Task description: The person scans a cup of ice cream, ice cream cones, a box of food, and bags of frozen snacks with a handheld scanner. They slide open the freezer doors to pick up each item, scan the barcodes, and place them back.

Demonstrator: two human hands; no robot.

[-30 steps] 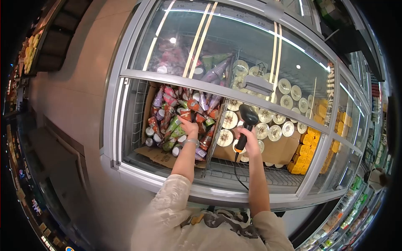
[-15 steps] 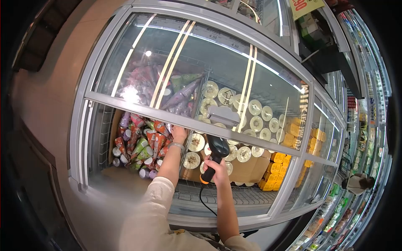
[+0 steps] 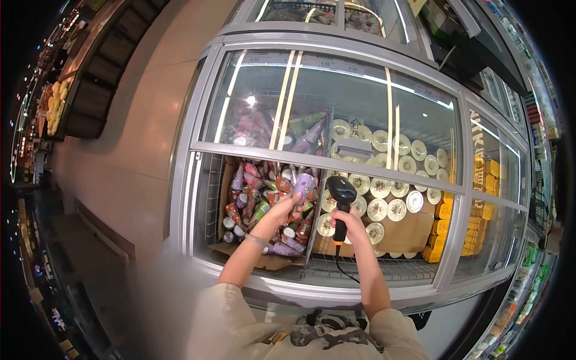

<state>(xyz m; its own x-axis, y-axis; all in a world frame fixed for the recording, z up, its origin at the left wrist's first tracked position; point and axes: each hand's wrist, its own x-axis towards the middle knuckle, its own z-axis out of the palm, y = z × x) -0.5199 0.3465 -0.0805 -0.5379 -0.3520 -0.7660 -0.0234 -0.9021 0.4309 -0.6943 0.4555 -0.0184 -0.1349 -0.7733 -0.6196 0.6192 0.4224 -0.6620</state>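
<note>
My left hand (image 3: 288, 211) grips a purple-wrapped ice cream cone (image 3: 306, 185) above a cardboard box of similar cones. Red, green and purple wrapped cones (image 3: 261, 210) lie jumbled beneath it. A black handheld barcode scanner (image 3: 342, 191) with an orange base is in my right hand (image 3: 350, 223), fingers closed round its handle. From its lower end a black cable (image 3: 345, 271) hangs down. Behind and beside the scanner, round tubs with pale lids (image 3: 377, 209) stand in rows. The scanner's head is a short way right of the cone.
A chest freezer (image 3: 198, 171) spans the view, its near half uncovered and its far half under a glass lid (image 3: 354, 84). A wire divider (image 3: 315, 240) separates cones from tubs. Yellow packs (image 3: 441, 225) fill the right end. Store shelves (image 3: 519, 300) line the right edge.
My left hand has come out from beside the frame edge with a purple cone now in it. My right hand still holds the scanner. The whole view has shifted rightward.
</note>
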